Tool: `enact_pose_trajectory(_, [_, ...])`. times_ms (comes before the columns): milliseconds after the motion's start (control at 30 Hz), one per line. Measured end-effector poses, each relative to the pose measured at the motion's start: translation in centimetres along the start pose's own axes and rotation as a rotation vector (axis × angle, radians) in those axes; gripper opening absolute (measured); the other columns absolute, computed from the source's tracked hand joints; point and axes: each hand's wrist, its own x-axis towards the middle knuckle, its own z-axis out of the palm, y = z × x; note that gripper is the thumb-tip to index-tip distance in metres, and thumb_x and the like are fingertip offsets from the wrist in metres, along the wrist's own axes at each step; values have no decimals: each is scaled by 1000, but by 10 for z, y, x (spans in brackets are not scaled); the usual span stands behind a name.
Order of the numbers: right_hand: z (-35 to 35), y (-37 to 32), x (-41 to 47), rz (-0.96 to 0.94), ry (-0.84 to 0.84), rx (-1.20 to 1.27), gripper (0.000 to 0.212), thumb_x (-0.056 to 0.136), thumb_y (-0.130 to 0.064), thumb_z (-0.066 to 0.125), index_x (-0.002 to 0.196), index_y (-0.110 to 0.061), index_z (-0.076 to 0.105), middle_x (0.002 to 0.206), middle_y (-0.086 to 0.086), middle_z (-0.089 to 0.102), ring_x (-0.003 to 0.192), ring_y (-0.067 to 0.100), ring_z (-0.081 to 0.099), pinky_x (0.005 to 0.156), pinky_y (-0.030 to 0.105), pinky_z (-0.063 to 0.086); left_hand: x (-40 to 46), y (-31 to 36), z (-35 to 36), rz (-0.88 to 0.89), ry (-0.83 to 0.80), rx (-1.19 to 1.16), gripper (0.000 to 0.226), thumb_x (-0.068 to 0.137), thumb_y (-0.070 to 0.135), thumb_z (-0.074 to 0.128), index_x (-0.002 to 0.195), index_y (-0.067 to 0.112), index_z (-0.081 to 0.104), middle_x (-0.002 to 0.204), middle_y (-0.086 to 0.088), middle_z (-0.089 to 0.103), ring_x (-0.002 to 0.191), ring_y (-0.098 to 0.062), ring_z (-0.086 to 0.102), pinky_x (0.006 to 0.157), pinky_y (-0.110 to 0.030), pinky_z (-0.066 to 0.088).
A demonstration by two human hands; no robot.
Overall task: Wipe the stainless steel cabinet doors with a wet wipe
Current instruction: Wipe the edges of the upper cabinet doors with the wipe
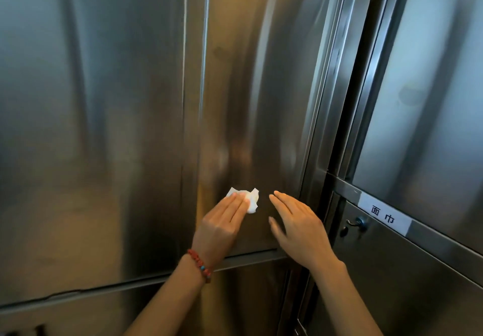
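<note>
We see the left hand (222,224) flat against the middle stainless steel door (251,100), fingers (235,206) straight and held together, pressing a crumpled white wet wipe (251,199) onto the steel. The wipe sits under the fingertips, low on that door, with part of it sticking out past them to the right and far side. No curl round the wipe that we can make out; it is pinned, not pinched.

Right hand (298,226) is just right of the wipe, apart from it. Its fingers are straight and close together, thumb spread off toward the near side, holding nothing. We cannot tell if the fingertips touch the door or hover just off it.

A red bead bracelet (200,265) sits on the left wrist.

Layout: a wide left door (91,126) meets the middle door at a vertical seam. Both hands are near the bottom edge of the middle door, above a horizontal rail (248,260). To the right stands a separate cabinet with an upper door (431,87) and a lower door (407,283). A white label (383,216) with two dark characters sits at the top of the lower door, and a small key lock (359,222) is just left of it.
</note>
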Motion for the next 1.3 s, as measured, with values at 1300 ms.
enact_pose_trajectory(1300, [48,-360,36,-735,-228,530,50,100,-39,26,148,-26,20,156,-8,18,142,5,15,114,25,11,-199,-105,-311,-395,-203,766,60,40,10,93,95,1,72,100,-17,70,91,-26,69,82,-35,50])
